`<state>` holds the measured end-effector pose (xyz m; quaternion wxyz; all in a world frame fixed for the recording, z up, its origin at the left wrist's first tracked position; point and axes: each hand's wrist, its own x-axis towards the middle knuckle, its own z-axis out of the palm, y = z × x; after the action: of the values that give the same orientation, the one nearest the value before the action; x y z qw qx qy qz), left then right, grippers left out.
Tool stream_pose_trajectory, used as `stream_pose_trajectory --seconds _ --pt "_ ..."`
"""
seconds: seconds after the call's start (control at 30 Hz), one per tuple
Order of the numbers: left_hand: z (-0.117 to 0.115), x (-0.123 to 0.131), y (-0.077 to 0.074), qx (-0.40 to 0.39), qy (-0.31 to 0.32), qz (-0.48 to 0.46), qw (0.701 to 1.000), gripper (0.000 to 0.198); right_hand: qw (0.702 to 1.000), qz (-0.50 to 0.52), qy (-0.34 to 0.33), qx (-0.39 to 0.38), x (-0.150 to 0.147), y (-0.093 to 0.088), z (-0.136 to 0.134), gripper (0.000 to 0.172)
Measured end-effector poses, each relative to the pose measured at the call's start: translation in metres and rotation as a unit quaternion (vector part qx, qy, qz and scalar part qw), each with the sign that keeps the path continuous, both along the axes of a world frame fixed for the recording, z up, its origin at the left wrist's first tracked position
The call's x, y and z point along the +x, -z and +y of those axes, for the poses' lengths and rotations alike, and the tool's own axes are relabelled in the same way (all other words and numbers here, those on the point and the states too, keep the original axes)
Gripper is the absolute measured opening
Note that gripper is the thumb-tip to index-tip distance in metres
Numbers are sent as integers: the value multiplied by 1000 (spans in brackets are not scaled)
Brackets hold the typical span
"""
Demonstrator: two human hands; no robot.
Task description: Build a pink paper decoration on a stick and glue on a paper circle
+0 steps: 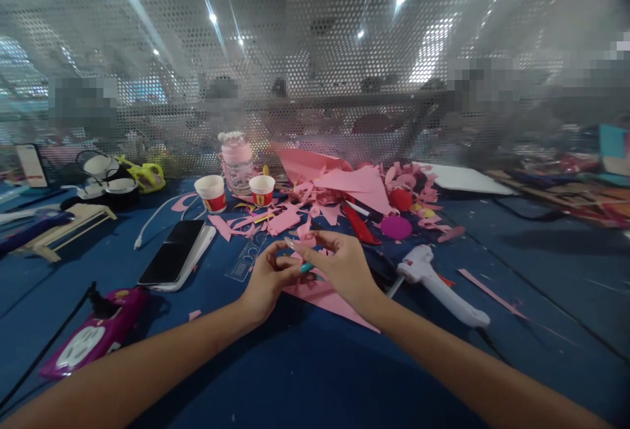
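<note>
Close together in the middle of the view, both hands have their fingers bent around a small folded pink paper piece [306, 237]. My left hand [268, 278] is closed, its fingertips meeting at the paper's lower left side. A teal spot shows at its thumb tip; I cannot tell whether it is a nail or an object. My right hand [344, 268] is closed on the paper from the right, partly hiding it. Beneath the hands a larger pink sheet [339, 304] lies on the blue table. A clear stencil ruler [242, 266] lies left of the hands.
A white glue gun [443, 288] lies on the right. Pink paper scraps [344, 186], red-handled scissors [359, 224] and a magenta disc [396, 227] lie behind. Two paper cups [210, 194], a bottle [237, 160], a phone [173, 252] and a purple power strip [96, 334] are leftward.
</note>
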<state>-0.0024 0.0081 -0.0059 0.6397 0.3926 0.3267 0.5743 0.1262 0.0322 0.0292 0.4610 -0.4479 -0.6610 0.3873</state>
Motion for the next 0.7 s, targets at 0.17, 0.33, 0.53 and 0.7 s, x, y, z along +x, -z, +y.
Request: stream_pose_trajectory --seconds 0.17,0.33,0.53,0.7 --pt "-1 0 1 1 21 20 1000 36 996 81 -41 -21 2 0 1 44" --pt "-2 1 1 -19 50 23 998 45 980 152 -93 -90 3 -11 1 38" --pt "-2 3 1 -21 54 22 998 48 977 175 -78 -96 3 -10 3 20" --pt "-2 4 -1 -24 64 18 998 46 984 156 -66 -58 3 -7 3 18"
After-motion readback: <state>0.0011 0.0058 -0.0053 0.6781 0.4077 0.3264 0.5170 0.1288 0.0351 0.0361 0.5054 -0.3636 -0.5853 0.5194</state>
